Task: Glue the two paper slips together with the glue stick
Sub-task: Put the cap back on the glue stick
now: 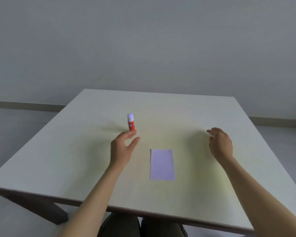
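A red glue stick (131, 123) with a white cap stands upright on the table's middle left. My left hand (122, 147) hovers just in front of it, fingers and thumb apart, holding nothing. A pale lilac paper slip (162, 164) lies flat near the table's centre; I can make out only one sheet, and whether a second lies under it I cannot tell. My right hand (220, 144) is raised to the right of the paper, fingers loosely spread, empty.
The light square table (203, 115) has its near edge right above my knees (140, 226). A dark table leg (46, 211) shows at the lower left. Behind stands a plain grey wall and floor.
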The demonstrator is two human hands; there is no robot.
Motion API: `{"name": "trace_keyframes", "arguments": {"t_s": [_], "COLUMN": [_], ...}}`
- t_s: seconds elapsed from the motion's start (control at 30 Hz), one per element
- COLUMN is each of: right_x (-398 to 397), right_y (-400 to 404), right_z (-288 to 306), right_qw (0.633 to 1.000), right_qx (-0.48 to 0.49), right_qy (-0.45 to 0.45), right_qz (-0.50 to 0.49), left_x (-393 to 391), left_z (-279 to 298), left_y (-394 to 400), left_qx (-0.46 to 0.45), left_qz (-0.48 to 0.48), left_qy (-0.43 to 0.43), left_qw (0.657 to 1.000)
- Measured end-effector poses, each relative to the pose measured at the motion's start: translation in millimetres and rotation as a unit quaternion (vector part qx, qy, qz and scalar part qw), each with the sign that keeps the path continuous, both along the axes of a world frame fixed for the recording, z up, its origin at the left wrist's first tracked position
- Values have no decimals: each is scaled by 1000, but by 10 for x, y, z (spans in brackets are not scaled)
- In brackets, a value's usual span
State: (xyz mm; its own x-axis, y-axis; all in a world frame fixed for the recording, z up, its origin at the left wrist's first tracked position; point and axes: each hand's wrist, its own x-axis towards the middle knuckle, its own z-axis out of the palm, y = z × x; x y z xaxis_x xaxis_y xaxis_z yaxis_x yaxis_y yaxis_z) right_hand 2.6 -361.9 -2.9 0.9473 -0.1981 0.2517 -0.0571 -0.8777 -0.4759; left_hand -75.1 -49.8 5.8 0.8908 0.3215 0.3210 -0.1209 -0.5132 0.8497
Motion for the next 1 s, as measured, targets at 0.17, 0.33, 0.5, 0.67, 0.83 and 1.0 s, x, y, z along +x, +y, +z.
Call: {"name": "trace_keyframes", "arguments": {"t_s": [0.17, 0.33, 0.5, 0.67, 0.83, 1.0], "right_x": [4, 24, 47, 22, -45, -280], "right_y": [4, 2, -19, 12, 293, 737], "right_z": [-34, -67, -58, 32, 298, 686], "right_qw": [999, 999, 999, 990, 932, 836], "right_qx": [7, 12, 25, 115, 354, 520], "right_qy": [-32, -40, -43, -75, -66, -79], "right_qz": [3, 9, 9, 19, 30, 153], "left_x": [397, 687, 759, 734, 636, 487], "left_z": [78, 16, -14, 14, 196, 448], "left_y": [45, -36, -127, -158, -265, -426], "left_qx": [-88, -70, -90, -95, -74, 51], "left_qz": [127, 162, 186, 174, 119, 39], "left_qy": [9, 64, 52, 28, -29, -110], "left_qw": [988, 982, 977, 980, 990, 992]}}
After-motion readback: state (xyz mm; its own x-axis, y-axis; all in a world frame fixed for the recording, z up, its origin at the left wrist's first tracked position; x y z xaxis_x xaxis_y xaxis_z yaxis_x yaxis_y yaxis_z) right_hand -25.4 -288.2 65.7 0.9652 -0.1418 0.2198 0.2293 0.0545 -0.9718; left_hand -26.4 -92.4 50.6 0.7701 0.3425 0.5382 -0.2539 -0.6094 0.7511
